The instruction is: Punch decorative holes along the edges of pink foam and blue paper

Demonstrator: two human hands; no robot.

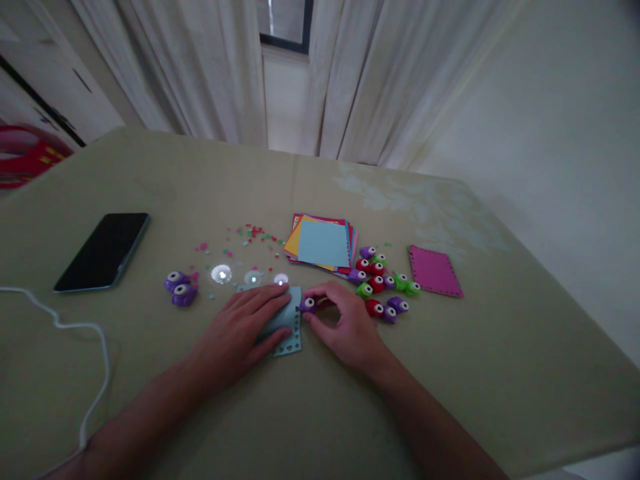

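My left hand [250, 323] lies with outstretched fingers on a light blue square of paper [289, 343], pressing it against the table. Small shaped holes run along the paper's lower and right edges; much of the sheet is hidden under the hand. Between the thumb and fingers of my right hand [345, 323] is a small purple craft punch [308, 305] with an eye-like round top. The punch sits at the paper's right edge. Close by on the right is a cluster of purple, red and green punches [377, 285].
Behind my hands lies a stack of coloured paper squares [324, 243], with scattered confetti [255, 232] to its left. A punched magenta square [436, 272] is at right. Two purple punches [183, 295], a dark tablet [104, 253] and a white cable [104, 353] lie left.
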